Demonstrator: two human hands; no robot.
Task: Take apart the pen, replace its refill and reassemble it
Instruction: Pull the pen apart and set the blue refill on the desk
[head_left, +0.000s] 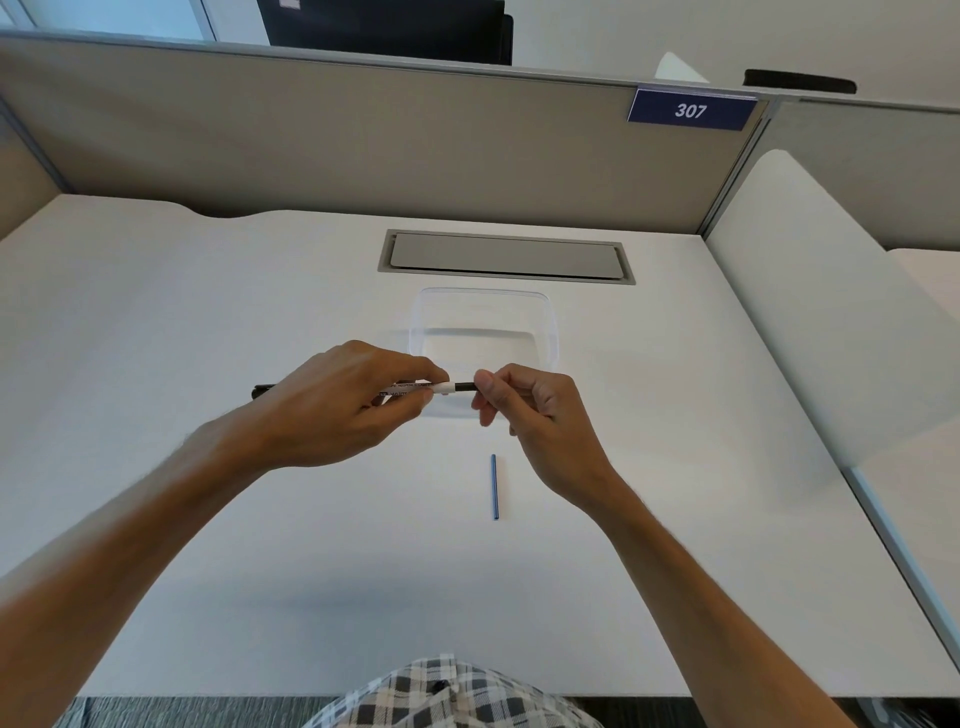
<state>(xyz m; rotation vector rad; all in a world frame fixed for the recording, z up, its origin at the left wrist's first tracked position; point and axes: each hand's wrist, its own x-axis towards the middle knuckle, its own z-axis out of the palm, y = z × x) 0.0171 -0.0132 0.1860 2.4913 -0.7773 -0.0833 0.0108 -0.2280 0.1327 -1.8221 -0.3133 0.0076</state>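
I hold a pen (415, 387) level above the white desk. It has a white printed barrel with a black cap end sticking out left of my fist. My left hand (353, 402) is wrapped around the barrel. My right hand (524, 400) pinches a black rod (464, 386) that protrudes from the barrel's right end, thumb and forefinger closed on it. A thin blue refill (494, 487) lies loose on the desk, nearer to me than the hands, pointing away from me.
A clear plastic tray (551, 332) sits just beyond my hands. Behind it is a grey cable hatch (506, 256) set into the desk (208, 322). Beige partitions enclose the desk at the back and right, with a sign reading 307 (691, 110).
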